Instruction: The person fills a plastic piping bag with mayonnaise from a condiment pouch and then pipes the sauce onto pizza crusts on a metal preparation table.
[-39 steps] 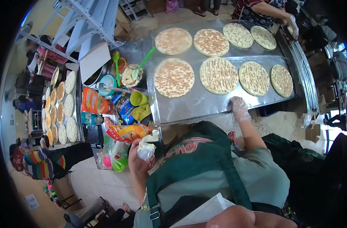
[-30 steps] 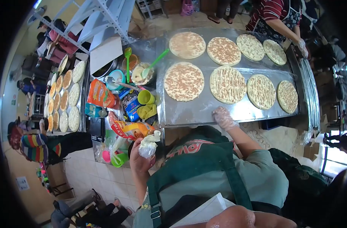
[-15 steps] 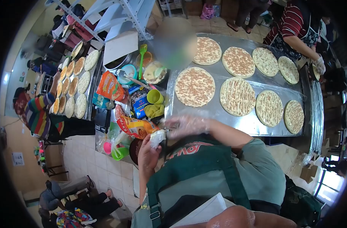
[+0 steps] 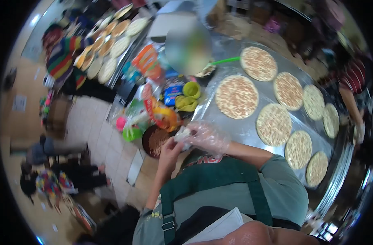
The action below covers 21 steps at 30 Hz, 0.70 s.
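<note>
The left hand (image 4: 170, 148), bare, has its grip closed around the lower side of a white plastic bundle (image 4: 182, 135), while the right hand (image 4: 207, 138), in a clear plastic glove, grips it from the other side. The bundle is thus between both sets of fingers, in front of the green apron (image 4: 219, 175), likely because something so soft and limp needs one hand to steady it while the other works its plastic. Exactly what the fingertips pinch is too blurred to tell.

Just beside the left hand sits a bowl of brown crumbly topping (image 4: 155, 139), probably set there for easy reach. An orange-and-yellow food pouch (image 4: 166, 117) leans close behind the bundle, with a yellow-green cup (image 4: 191, 89) beyond, supplies seemingly grouped at one end to free the metal table (image 4: 231, 131). There, eight topped round pizza bases (image 4: 236, 97) lie flat in rows, apart from one another, presumably so each can be reached without disturbing its neighbour
</note>
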{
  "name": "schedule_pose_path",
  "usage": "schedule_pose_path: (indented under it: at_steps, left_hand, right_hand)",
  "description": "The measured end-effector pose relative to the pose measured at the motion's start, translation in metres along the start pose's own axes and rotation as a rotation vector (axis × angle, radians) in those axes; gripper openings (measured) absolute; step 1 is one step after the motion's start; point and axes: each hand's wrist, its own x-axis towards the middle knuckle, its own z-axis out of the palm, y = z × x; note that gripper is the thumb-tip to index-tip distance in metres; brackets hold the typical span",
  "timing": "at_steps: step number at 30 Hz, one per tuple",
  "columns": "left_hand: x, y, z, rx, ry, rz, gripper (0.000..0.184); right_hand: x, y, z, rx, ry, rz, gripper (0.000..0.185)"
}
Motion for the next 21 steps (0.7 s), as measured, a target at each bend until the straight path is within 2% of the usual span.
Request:
schedule_pose_path:
  at_steps: [1, 2, 4, 8, 10, 12, 14, 17, 19, 21]
  left_hand:
    - [-0.003, 0.003, 0.003, 0.078, -0.018, -0.003, 0.024]
    - [-0.007, 0.004, 0.002, 0.062, 0.062, 0.007, 0.024]
    - [-0.014, 0.002, -0.001, 0.162, 0.060, -0.018, 0.023]
    - [-0.028, -0.005, 0.002, 0.047, 0.179, 0.020, 0.022]
    - [-0.036, -0.005, 0.004, -0.077, 0.132, 0.046, 0.015]
    - [-0.045, -0.002, 0.003, -0.078, 0.172, 0.062, 0.016]
    - [-0.051, -0.005, -0.004, 0.066, 0.243, 0.107, 0.018]
    - [-0.060, -0.002, -0.019, -0.008, 0.270, 0.141, 0.017]
    - [-0.065, 0.001, -0.033, -0.045, 0.282, 0.158, 0.015]
    - [-0.070, 0.004, -0.050, -0.082, 0.284, 0.175, 0.014]
  right_hand:
    - [0.001, -0.003, -0.004, -0.032, -0.052, -0.008, 0.020]
    - [0.003, -0.002, -0.004, 0.050, -0.104, 0.002, 0.023]
    - [0.009, 0.006, 0.001, 0.134, -0.233, -0.014, 0.027]
    - [0.014, 0.023, 0.014, 0.264, -0.337, -0.010, 0.027]
    - [0.017, 0.012, 0.018, 0.310, -0.389, 0.000, 0.026]
    - [0.022, -0.014, 0.014, 0.252, -0.479, 0.074, 0.023]
    - [0.023, -0.009, 0.030, 0.363, -0.519, 0.049, 0.021]
    - [0.029, -0.018, 0.045, 0.469, -0.563, 0.017, 0.021]
    - [0.038, -0.030, 0.051, 0.562, -0.646, 0.087, 0.021]
    - [0.051, -0.036, 0.057, 0.507, -0.724, 0.026, 0.020]
